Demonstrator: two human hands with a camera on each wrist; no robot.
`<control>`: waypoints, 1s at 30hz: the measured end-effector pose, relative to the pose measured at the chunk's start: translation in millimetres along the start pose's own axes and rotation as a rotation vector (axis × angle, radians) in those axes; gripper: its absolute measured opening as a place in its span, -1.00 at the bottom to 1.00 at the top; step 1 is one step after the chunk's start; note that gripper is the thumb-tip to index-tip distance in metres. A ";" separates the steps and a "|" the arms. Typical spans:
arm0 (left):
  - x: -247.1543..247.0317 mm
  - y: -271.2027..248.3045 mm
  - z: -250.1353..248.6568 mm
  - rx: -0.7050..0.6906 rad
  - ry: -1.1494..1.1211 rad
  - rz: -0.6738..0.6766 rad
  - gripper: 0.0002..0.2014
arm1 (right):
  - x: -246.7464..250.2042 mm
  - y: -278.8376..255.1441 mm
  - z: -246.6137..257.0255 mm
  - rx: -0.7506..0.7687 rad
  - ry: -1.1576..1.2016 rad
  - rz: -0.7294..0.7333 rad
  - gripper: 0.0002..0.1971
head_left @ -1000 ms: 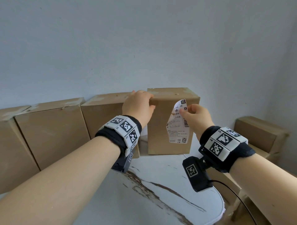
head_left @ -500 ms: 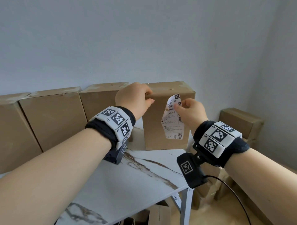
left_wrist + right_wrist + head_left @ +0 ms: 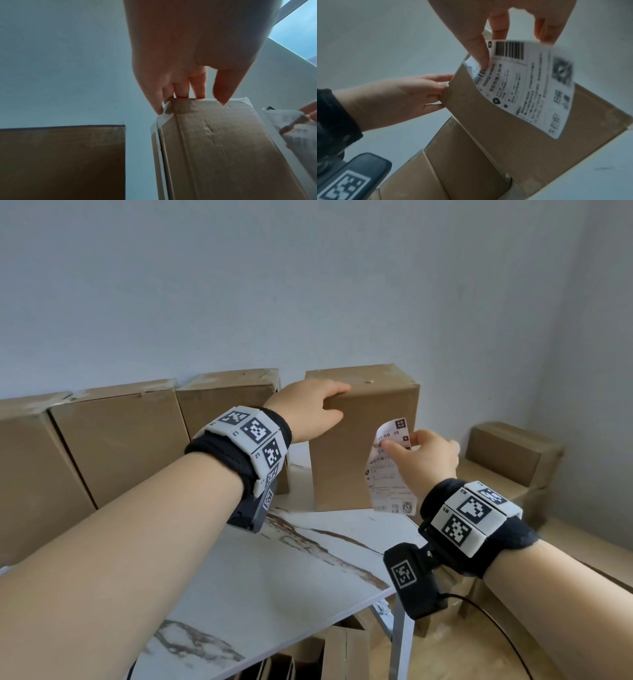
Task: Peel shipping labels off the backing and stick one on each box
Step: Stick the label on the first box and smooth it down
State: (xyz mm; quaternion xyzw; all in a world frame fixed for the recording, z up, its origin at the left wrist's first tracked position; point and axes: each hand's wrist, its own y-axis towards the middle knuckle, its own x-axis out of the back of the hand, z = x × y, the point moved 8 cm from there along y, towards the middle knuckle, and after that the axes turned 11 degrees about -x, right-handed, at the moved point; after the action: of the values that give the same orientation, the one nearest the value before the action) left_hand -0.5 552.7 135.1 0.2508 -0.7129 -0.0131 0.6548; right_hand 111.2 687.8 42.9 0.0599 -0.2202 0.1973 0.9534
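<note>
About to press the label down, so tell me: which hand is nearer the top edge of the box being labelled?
Left. The left hand grips the box at its top left corner; the right hand pinches the label lower, before its front face.

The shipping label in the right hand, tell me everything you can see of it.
The shipping label is white paper printed with barcodes, a square code and small text. It hangs curled in front of the upright brown box, pinched near its top edge by the right hand. Whether it touches the box yet is unclear.
</note>
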 end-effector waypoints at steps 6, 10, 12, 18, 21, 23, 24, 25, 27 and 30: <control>0.7 5.2 7.1 -0.006 -0.036 0.000 -0.54 | -24.7 -8.0 4.8 0.051 0.140 0.147 -0.79; -1.7 4.4 9.3 -0.004 -0.016 0.028 -0.30 | -33.8 -2.6 11.0 0.066 0.122 0.115 -0.72; -3.6 3.6 8.7 -0.008 0.015 0.049 -0.16 | -35.4 0.7 11.5 0.070 0.107 0.090 -0.69; -5.9 5.8 7.6 -0.024 0.131 -0.001 -0.14 | -38.0 5.1 11.6 0.082 0.108 0.058 -0.69; -5.5 5.6 7.2 -0.018 0.151 -0.030 -0.17 | -38.3 7.2 13.4 0.077 0.142 0.049 -0.68; -5.7 5.5 5.9 -0.013 0.170 -0.041 -0.16 | -37.7 8.0 14.7 0.074 0.155 0.046 -0.66; -5.9 5.4 4.8 -0.011 0.183 -0.046 -0.15 | -37.4 8.0 15.4 0.074 0.154 0.042 -0.66; -6.3 5.3 3.6 -0.010 0.194 -0.052 -0.14 | -37.2 7.7 16.0 0.076 0.150 0.039 -0.64; -6.7 5.3 2.2 -0.004 0.207 -0.068 -0.14 | -37.5 7.5 16.9 0.079 0.143 0.033 -0.63; -6.6 5.8 2.3 -0.001 0.227 -0.086 -0.21 | -38.1 7.2 18.6 0.078 0.150 0.034 -0.62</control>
State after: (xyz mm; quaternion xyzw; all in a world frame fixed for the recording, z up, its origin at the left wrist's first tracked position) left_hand -4.5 559.6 130.7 0.2808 -0.6228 -0.0131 0.7302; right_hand 69.5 677.2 42.8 0.0785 -0.1414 0.2258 0.9607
